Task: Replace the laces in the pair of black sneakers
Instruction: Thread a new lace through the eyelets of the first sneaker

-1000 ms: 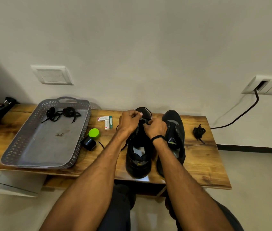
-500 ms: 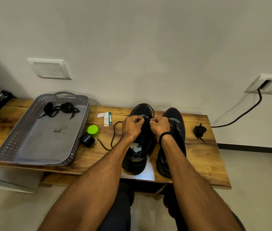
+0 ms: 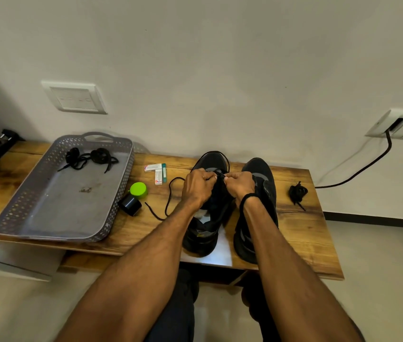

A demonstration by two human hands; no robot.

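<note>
Two black sneakers stand side by side on the wooden bench (image 3: 301, 233), toes toward the wall. My left hand (image 3: 199, 186) and my right hand (image 3: 241, 185) meet over the front of the left sneaker (image 3: 207, 228), each pinching the black lace (image 3: 170, 193) threaded there. One loose end of that lace trails left across the wood. The right sneaker (image 3: 260, 193) has no lace that I can see. A bundled black lace (image 3: 297, 193) lies to its right. Two more coiled black laces (image 3: 89, 157) rest in the grey tray (image 3: 22, 211).
A green-capped black bottle (image 3: 133, 197) lies between the tray and the left sneaker. Small white boxes (image 3: 157, 170) sit near the wall. A black cable (image 3: 358, 171) runs from the wall socket down behind the bench's right end. Dark objects occupy the far left.
The view has tilted slightly. A loop and a loose end of the lace now lie out on the wood to the left, and my hands sit a little nearer the toe.
</note>
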